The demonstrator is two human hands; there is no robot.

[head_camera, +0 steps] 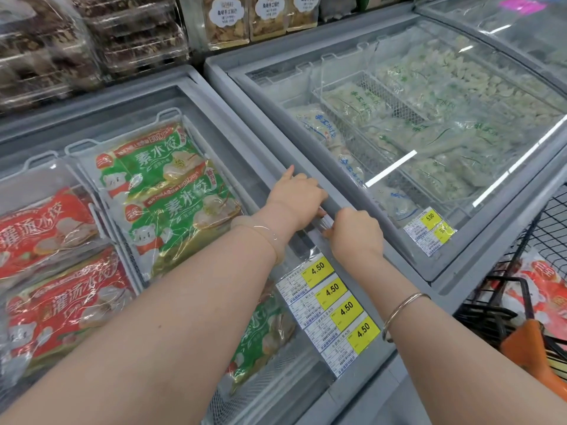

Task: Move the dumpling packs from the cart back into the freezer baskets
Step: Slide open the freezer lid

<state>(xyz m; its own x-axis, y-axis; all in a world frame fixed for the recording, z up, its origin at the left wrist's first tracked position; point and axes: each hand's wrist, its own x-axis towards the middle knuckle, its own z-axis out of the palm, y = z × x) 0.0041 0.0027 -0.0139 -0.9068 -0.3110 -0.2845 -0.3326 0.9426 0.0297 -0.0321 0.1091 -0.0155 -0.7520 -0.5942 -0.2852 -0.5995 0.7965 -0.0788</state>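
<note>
Both hands grip the grey edge of the left freezer's sliding glass lid, near the gap between two chest freezers. My left hand curls over the lid's rim, index finger pointing up along it. My right hand clasps the same rim just below. Green dumpling packs lie in a white wire basket in the left freezer, with red dumpling packs to their left. A red pack lies in the black cart at the right edge.
The right freezer has a shut glass lid over pale green dumpling bags in wire baskets. Yellow price tags stick to the left lid. Shelves of packaged food stand behind. An orange cart part is at lower right.
</note>
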